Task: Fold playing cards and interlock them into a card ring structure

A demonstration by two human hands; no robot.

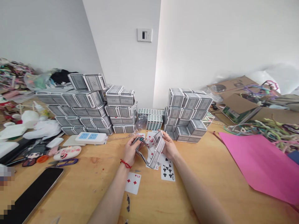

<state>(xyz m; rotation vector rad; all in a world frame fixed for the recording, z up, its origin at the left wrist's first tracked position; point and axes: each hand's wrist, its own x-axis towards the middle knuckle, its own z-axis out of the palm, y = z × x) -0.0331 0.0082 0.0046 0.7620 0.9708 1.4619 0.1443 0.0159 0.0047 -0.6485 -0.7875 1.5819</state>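
Both hands grip a partly open frame of folded playing cards (157,154), its grey patterned backs facing outward, above the table. My left hand (130,151) is closed on its left side, thumb on top. My right hand (171,147) is closed around the upper right side; some of its fingers are hidden behind the cards. Beneath the frame, loose playing cards lie face up, among them a nine of clubs (167,173) near my right wrist. A three of diamonds (133,183) lies beside my left forearm.
Stacked card blocks stand at left (81,102) and right (187,109), with green-patterned card packs (154,122) between. A power strip (91,137), thread snips (64,162) and a phone (35,194) lie left. Pink paper (259,168) and a cardboard box (268,115) are right.
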